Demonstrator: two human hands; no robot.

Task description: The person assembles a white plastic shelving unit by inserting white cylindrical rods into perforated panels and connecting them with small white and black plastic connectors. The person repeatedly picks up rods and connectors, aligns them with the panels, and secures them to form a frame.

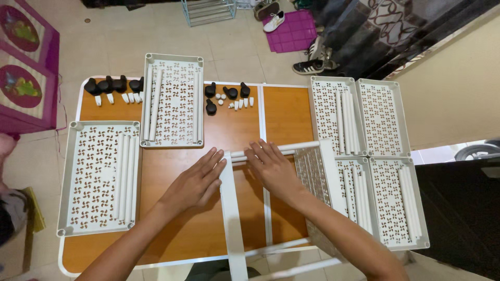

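Both of my hands rest flat with fingers spread: left hand (195, 182) on the orange wooden tabletop (172, 218), right hand (271, 169) touching the white plastic tubes (291, 148), which run crosswise from it toward the right.

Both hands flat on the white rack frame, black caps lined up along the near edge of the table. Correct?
Not quite. The head view shows the black caps along the table's far edge, not the near one. The rest stands: left hand and right hand lie flat on the white rack frame.
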